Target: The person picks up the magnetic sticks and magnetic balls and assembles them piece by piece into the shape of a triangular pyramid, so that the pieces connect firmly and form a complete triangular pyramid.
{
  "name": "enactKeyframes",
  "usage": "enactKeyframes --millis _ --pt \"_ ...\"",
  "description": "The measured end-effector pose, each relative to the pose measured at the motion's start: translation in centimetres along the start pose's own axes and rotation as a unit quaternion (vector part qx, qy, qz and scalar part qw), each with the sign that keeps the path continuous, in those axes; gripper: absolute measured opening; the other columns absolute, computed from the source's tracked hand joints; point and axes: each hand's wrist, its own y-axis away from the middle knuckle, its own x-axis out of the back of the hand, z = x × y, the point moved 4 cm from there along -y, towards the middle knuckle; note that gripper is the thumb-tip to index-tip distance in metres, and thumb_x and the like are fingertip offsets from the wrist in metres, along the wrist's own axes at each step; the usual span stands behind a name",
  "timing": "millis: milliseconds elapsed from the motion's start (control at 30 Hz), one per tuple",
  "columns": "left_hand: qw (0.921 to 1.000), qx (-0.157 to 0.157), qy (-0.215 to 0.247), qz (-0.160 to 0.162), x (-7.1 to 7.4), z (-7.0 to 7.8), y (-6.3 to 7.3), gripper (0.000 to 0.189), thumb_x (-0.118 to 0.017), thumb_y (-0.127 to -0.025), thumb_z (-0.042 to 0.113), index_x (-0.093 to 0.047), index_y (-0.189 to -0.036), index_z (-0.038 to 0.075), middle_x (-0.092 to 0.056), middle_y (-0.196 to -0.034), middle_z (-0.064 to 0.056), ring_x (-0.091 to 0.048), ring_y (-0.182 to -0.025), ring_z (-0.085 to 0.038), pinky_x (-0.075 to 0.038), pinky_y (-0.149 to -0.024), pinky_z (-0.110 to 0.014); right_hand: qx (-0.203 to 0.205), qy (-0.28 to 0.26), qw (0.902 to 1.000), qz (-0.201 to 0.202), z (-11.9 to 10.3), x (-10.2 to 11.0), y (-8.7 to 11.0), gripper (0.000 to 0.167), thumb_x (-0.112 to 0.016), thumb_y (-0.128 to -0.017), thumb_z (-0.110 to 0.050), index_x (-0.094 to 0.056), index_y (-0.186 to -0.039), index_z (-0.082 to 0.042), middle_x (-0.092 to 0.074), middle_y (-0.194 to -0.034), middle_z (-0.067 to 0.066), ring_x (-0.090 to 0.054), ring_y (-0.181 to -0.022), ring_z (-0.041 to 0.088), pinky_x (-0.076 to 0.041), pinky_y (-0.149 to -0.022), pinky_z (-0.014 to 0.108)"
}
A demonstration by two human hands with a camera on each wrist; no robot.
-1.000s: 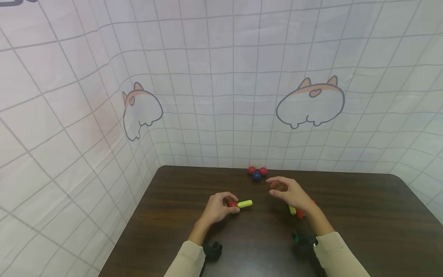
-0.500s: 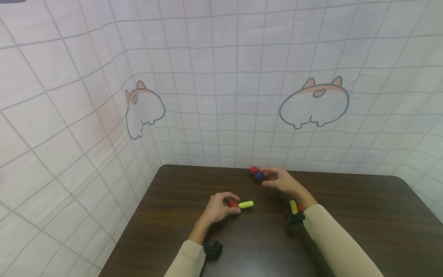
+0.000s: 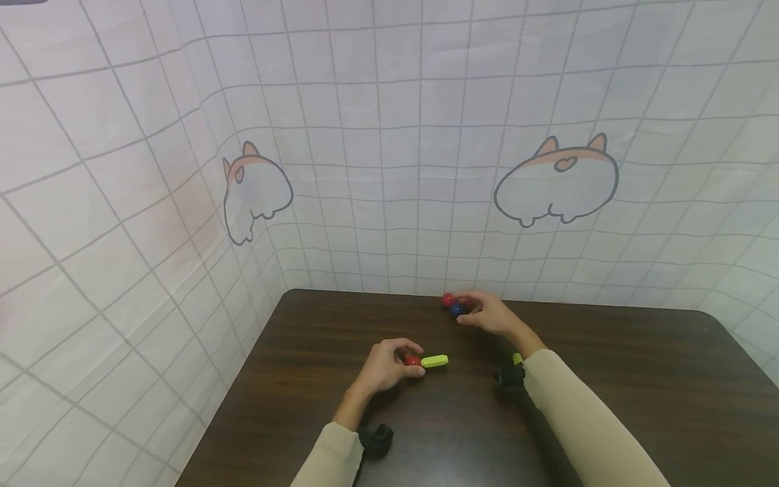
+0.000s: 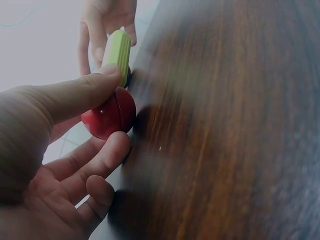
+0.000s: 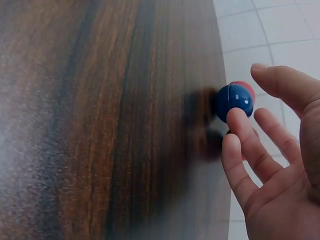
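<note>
My left hand (image 3: 387, 365) pinches a glossy red ball (image 4: 112, 116) between thumb and fingertips, just at the table surface. A yellow-green ridged stick (image 3: 435, 361) extends from that ball to the right; the thumb hides where they meet in the left wrist view. Near the far edge, my right hand (image 3: 489, 314) reaches around a group of balls, its thumb apart from its fingers. A dark blue ball (image 5: 234, 103) is close to its fingertips. Behind the blue one is a red ball (image 3: 448, 299). Another red ball is mostly hidden by the fingers.
A yellow-green stick (image 3: 517, 358) lies partly under my right wrist, mostly covered. Black wrist cameras hang below both wrists. Dark wood-grain table (image 3: 316, 325) ends at a white gridded cloth (image 3: 377, 203) behind and at the left.
My right hand has moved forward and left to the balls at the far edge. Its forearm now hides the red piece beside the yellow-green stick. The left hand stays in place.
</note>
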Motion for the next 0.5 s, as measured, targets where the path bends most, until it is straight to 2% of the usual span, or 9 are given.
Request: enactKeyframes --millis 333,500 --pt "1.0000 0.002 0.004 -0.003 0.01 0.13 0.03 0.035 -0.089 -0.080 0.024 -0.076 -0.112 0.017 -0.070 -0.094 0.001 -0.058 -0.068 -0.010 -0.047 -0.060 -0.026 0.000 0.014 0.9998 -0.013 0.10 0.11 -0.71 0.052 -0.076 -0.091 -0.012 -0.059 -0.140 -0.005 -0.058 -0.138 0.025 -0.065 -0.101 0.031 -0.058 -0.077 0.042" --pt "1.0000 0.003 0.008 -0.002 0.03 -0.03 0.02 0.035 -0.090 -0.079 0.024 -0.076 -0.111 0.017 -0.070 -0.093 0.001 -0.057 -0.067 -0.010 -0.047 -0.059 -0.026 0.004 0.017 0.9996 -0.024 0.22 -0.14 -0.94 0.049 -0.075 -0.091 -0.010 -0.061 -0.138 -0.005 -0.060 -0.135 0.024 -0.063 -0.094 0.026 -0.057 -0.074 0.037"
